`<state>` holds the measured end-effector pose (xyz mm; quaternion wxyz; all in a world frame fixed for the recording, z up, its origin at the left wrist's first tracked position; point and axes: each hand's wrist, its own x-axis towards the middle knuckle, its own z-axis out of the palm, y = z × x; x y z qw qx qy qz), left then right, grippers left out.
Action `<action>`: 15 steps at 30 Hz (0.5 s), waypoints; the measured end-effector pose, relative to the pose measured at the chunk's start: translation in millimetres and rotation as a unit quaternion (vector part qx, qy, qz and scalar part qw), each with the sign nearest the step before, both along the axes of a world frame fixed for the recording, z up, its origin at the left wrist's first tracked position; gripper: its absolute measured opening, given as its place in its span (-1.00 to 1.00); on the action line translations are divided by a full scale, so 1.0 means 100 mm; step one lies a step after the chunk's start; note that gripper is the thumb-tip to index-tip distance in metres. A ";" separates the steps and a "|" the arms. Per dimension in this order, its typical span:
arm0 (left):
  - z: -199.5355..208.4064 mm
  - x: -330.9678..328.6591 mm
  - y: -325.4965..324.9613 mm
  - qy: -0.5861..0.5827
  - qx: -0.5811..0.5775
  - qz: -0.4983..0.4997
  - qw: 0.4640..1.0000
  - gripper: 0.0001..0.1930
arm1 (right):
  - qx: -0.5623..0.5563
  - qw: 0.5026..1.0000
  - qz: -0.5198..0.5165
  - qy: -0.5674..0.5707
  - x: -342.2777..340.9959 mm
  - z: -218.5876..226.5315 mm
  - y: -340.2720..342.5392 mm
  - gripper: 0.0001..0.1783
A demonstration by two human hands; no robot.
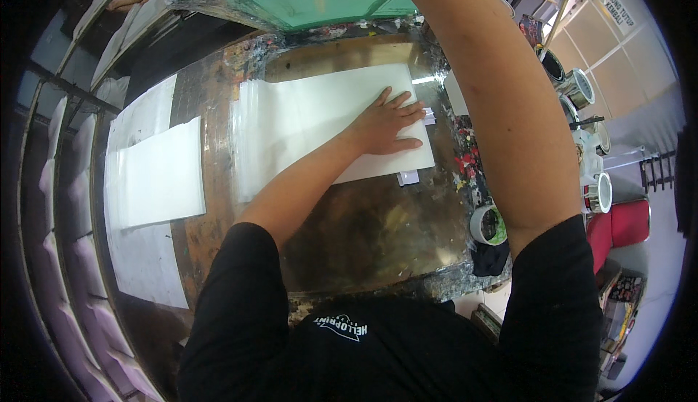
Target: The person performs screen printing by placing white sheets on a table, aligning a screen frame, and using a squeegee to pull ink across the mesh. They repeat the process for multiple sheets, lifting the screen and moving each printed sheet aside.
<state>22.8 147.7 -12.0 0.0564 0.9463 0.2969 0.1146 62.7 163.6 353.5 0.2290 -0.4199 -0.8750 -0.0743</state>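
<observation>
My left hand (392, 122) lies flat with its fingers spread on a white sheet (305, 118), near the sheet's right end. The sheet rests on a brown, stained work board; its left end shows a translucent, folded edge. Two small whitish tabs, one on the right side (429, 116) and one on the near side (408, 177), stick out by the sheet's corner. Beyond it, a screen printing frame (320, 3) with green mesh is raised at a tilt. My right arm reaches up toward that frame, but the hand is beyond the upper edge of the picture.
White sheets (163, 176) lie in a pile at the left. Farther left stands a rack (54, 85) with several shelves. A roll of tape (487, 225) and a black cloth (490, 258) sit at the right edge, with several open cans (579, 88) beyond and a red chair (627, 224).
</observation>
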 end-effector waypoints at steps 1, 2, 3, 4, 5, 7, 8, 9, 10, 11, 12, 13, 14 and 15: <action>-0.01 0.00 0.01 0.012 -0.009 0.002 1.000 -0.13 | -0.003 1.000 0.002 0.015 0.00 0.00 0.00 -0.04; -0.02 0.01 0.02 0.015 -0.015 0.000 1.000 -0.11 | -0.005 1.000 0.004 0.030 0.00 0.00 0.00 -0.04; -0.03 0.02 0.03 0.003 -0.014 -0.007 1.000 -0.08 | -0.008 0.999 0.007 0.046 -0.01 0.00 0.00 -0.04; -0.04 0.04 0.03 -0.002 -0.012 -0.002 1.000 -0.08 | 0.012 1.000 -0.012 0.025 -0.01 -0.01 -0.01 -0.04; -0.05 0.06 0.03 -0.022 -0.004 -0.002 1.000 -0.07 | 0.031 0.999 -0.030 0.003 -0.03 -0.01 -0.01 -0.05; -0.07 0.10 0.03 -0.028 0.004 0.001 1.000 -0.06 | 0.047 0.998 -0.029 0.002 -0.03 -0.02 -0.01 -0.05; -0.08 0.11 0.04 -0.014 0.003 0.004 1.000 -0.06 | 0.044 0.999 -0.010 0.023 -0.02 -0.02 -0.01 -0.06; -0.09 0.11 0.04 -0.001 0.002 0.007 1.000 -0.06 | 0.042 0.999 -0.007 0.025 -0.03 -0.02 0.00 -0.06; -0.10 0.11 0.05 -0.005 0.004 0.005 1.000 -0.07 | 0.041 0.999 -0.004 0.026 -0.03 -0.03 -0.01 -0.06; -0.10 0.11 0.06 -0.010 0.006 0.004 1.000 -0.07 | 0.040 0.999 -0.018 0.010 -0.04 -0.03 0.01 -0.06; -0.12 0.11 0.05 -0.020 0.010 -0.001 1.000 -0.07 | 0.039 0.999 -0.031 -0.005 -0.05 -0.03 0.00 -0.06; -0.12 0.11 0.06 -0.022 0.008 0.001 1.000 -0.07 | 0.040 0.998 -0.038 -0.002 -0.06 -0.03 0.00 -0.06; -0.14 0.11 0.03 -0.031 0.002 0.000 1.000 -0.07 | 0.034 0.998 -0.044 0.000 -0.07 -0.03 -0.02 -0.06; -0.14 0.13 0.02 -0.033 -0.008 -0.009 0.999 -0.08 | 0.034 0.998 -0.052 0.003 -0.08 -0.03 -0.02 -0.07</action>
